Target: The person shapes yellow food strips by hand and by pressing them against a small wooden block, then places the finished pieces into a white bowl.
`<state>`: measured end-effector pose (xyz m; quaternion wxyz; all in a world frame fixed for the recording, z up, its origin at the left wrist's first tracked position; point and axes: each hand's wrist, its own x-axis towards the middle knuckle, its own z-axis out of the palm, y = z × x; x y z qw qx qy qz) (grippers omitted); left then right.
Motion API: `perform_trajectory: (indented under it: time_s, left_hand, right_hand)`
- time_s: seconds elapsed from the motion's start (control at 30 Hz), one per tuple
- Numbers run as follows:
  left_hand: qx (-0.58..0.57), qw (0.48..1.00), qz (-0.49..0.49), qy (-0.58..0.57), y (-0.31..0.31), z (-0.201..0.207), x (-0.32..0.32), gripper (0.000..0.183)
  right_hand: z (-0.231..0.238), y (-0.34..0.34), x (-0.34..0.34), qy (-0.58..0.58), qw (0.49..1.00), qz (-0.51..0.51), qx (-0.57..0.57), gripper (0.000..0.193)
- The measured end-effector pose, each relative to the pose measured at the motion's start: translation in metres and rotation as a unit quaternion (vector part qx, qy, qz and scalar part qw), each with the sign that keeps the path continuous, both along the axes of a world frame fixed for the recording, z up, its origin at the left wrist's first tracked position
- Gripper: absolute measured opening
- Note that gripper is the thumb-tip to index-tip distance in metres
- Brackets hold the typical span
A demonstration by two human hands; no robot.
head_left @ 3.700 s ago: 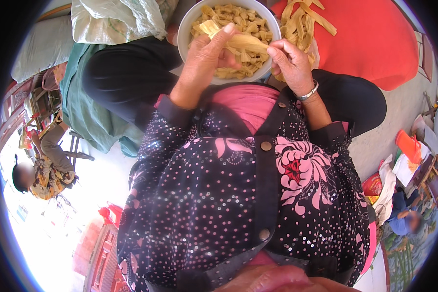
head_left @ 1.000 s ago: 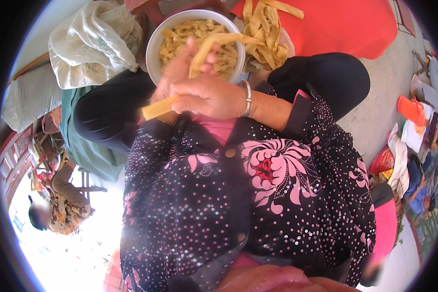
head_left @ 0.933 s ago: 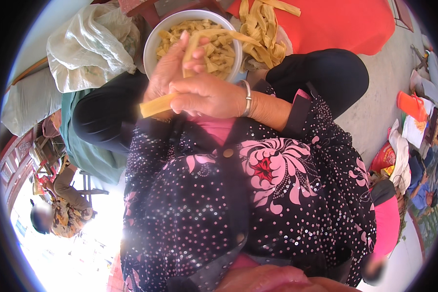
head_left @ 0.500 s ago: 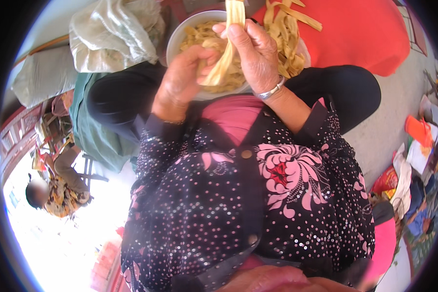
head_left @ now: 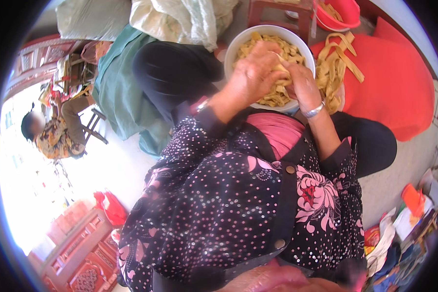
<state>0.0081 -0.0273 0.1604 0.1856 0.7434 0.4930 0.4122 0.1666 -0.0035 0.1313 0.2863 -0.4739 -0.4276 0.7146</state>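
My left hand [head_left: 255,70] and my right hand [head_left: 304,86] meet over a white bowl [head_left: 230,53], fingers bent in toward each other. Between them shows a bit of a pale yellow strip [head_left: 280,64], most of it hidden by the fingers; both hands seem to grip it. The bowl holds many short yellow pieces [head_left: 276,99]. Right of it, long flat yellow strips [head_left: 330,78] lie heaped, some reaching onto a red cloth-like cover [head_left: 389,87].
Beyond the bowl stand a reddish-brown wooden stool [head_left: 272,7] and a red basin [head_left: 354,18]. White plastic sacks [head_left: 173,22] and a green cloth [head_left: 119,87] lie to the left. Another person [head_left: 58,129] sits at far left. Mixed clutter [head_left: 399,233] lies at lower right.
The view has shifted, so the bowl appears lower and further right. The strip stretched upright between my hands is now bunched, and my hands have come together over the bowl.
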Motion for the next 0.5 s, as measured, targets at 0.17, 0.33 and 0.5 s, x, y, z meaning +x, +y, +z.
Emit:
perform_trajectory:
  time_s: [0.17,0.33,0.5]
  left_hand:
    - [-0.109,0.993,-0.023,-0.05,-0.004,-0.006,0.004,0.016]
    - [-0.216,0.964,0.0,-0.155,0.002,-0.024,-0.001,0.017]
    - [-0.396,0.699,-0.089,-0.589,0.002,-0.022,0.003,0.014]
  right_hand:
    - [-0.01,0.003,0.017,0.061,0.993,0.062,-0.077,0.039]
    - [-0.003,-0.004,0.013,0.017,0.999,0.041,0.016,0.038]
    - [0.001,-0.005,0.011,0.058,0.991,0.045,0.111,0.025]
